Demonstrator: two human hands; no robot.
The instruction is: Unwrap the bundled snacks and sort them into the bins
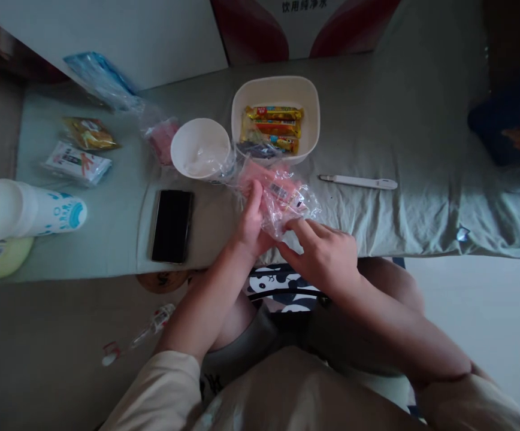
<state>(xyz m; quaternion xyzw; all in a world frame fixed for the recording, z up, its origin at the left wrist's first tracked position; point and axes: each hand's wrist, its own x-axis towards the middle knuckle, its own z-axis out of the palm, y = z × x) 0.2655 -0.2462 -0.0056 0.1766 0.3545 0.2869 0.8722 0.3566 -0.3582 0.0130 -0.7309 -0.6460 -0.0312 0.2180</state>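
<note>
Both my hands are on a clear plastic bag of pink wrapped snacks (278, 194) lying on the grey-green cloth-covered table (377, 149). My left hand (251, 221) grips the bag's left side with fingers closed on it. My right hand (323, 254) pinches the bag's lower edge with finger and thumb. Just behind the bag stand a white round cup (200, 148) and a white square bowl (275, 117) holding several yellow and red snack bars.
A black phone (171, 225) lies left of my hands. A white pen-like tool (359, 181) lies to the right. Snack packets (78, 161), a blue bag (100, 78) and a white bottle on its side (26, 209) are at the left. A dark object (511, 126) sits far right.
</note>
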